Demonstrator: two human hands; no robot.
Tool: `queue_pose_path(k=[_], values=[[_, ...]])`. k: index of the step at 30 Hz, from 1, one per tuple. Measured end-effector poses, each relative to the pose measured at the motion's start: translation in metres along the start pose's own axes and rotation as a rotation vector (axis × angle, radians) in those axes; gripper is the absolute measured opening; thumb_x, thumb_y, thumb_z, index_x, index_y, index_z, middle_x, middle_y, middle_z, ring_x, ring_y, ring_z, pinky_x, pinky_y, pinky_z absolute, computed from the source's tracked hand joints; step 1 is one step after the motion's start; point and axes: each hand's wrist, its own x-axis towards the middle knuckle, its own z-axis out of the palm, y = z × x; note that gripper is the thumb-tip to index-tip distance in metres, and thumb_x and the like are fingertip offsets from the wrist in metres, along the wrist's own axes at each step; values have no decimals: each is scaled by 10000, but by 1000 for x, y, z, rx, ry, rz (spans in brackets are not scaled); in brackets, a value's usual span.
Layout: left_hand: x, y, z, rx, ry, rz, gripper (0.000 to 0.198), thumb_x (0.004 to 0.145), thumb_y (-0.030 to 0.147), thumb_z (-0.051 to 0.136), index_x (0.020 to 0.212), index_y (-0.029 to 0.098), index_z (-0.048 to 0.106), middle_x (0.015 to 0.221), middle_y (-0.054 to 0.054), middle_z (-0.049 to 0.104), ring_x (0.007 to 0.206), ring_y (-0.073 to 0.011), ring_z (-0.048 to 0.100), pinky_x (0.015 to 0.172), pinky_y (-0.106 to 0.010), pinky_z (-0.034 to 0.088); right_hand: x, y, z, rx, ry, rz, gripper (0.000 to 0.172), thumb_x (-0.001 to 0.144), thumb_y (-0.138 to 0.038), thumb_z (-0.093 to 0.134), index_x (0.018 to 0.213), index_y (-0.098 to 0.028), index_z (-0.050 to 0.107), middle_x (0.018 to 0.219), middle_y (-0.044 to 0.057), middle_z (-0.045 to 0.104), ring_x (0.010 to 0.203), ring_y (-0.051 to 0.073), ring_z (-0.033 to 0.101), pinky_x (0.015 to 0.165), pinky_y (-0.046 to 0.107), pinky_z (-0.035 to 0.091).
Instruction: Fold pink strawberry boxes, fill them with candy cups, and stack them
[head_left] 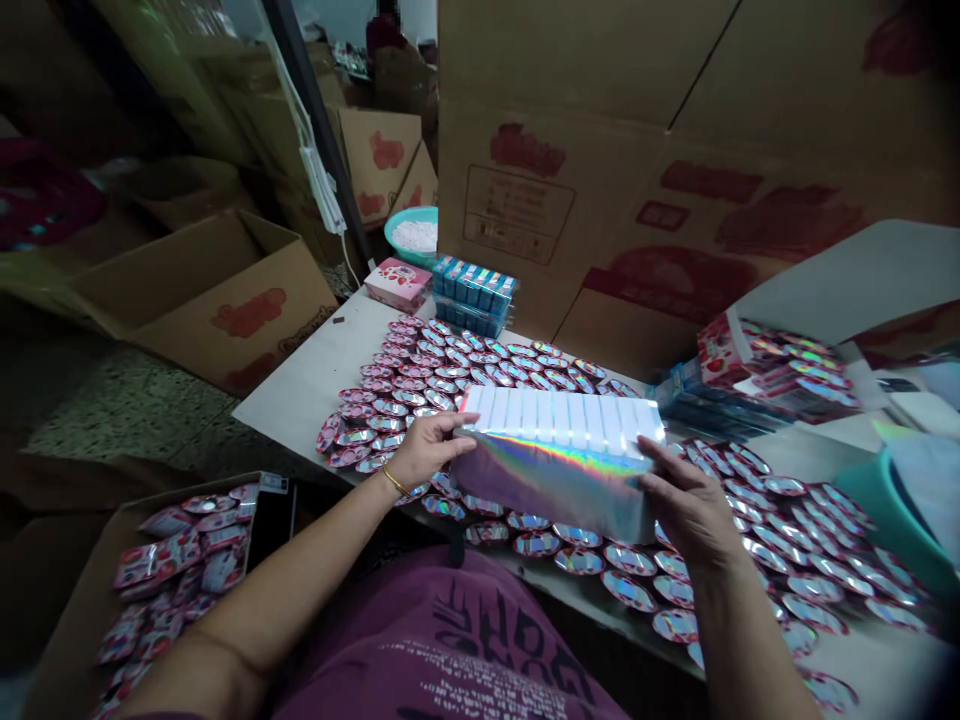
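Note:
Both my hands grip a long row of small boxes with white tops and a shiny rainbow-foil front. My left hand pinches its left end, thumb at the front edge and fingers on top. At the opposite end, my right hand holds it between thumb and fingers. The row is held above a table spread with many red-and-white packs that have silvery, oval-looking tops. Packs directly beneath the row are hidden by it.
Behind the packs stand blue boxes and a pink strawberry-print box. Large cartons wall the back. A teal basin is at right. Pink packets fill a carton at lower left; another open carton sits beyond the table's left edge.

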Motion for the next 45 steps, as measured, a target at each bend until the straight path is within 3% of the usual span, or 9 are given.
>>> queue_pose_path(k=[4,8,11,15,19,25,32,36,45], values=[[-8,11,1,313,98,208,189,722,219,611,878,150,692,741,-38,609,721,-136,555,699,-261,444,-6,4,0,-214,23,-141,483,601,-408,720,1038,-214,647,829,44,627,719,172,571,681,345,481],[-17,20,3,420,165,311,134,766,185,562,842,162,670,747,-31,578,731,-131,549,685,-253,443,-21,-6,26,-820,209,-671,478,697,-482,623,1087,-206,612,1191,122,511,1092,298,464,920,484,362],[-23,30,5,484,112,402,132,797,172,526,816,168,656,755,-30,560,750,-127,542,687,-249,441,-27,-16,67,-1098,-37,-956,554,747,-465,580,1233,-216,485,1347,123,388,1235,312,337,998,506,271],[-29,45,4,680,112,536,142,811,212,520,808,182,658,855,-60,553,831,-153,538,727,-286,446,-24,-12,109,-1158,-397,-1032,353,828,-251,502,1174,-182,493,1110,106,606,1007,201,551,866,344,414],[-29,53,0,946,32,657,164,773,288,580,892,200,650,1022,-81,605,970,-217,544,848,-371,417,-25,-12,121,-1243,-395,-1023,177,813,-120,452,934,-173,570,775,41,658,685,134,583,616,231,418],[-13,49,-21,886,-120,819,181,813,188,502,925,210,642,823,-5,690,746,-130,627,721,-240,466,-23,-22,97,-1307,-299,-1085,177,868,-159,415,984,-179,547,690,6,615,617,109,533,548,224,343],[-1,40,-39,678,-164,544,193,795,332,503,920,398,634,774,146,687,617,-130,624,558,-263,497,-19,-8,28,-1158,-300,-794,207,881,-279,432,806,-204,609,654,-5,627,592,94,547,554,191,348],[15,36,-26,591,-15,198,169,705,446,593,731,292,658,683,105,670,631,-138,584,587,-271,467,-6,-20,19,-1007,-266,-689,289,885,-359,414,758,-213,629,662,0,633,598,100,560,573,192,362],[38,-30,-2,-252,52,-373,385,558,479,708,681,123,625,587,-12,603,515,-99,524,505,-218,418,105,-11,11,-1167,-387,-492,381,820,-490,455,689,-197,661,585,20,612,522,128,497,526,239,323]])
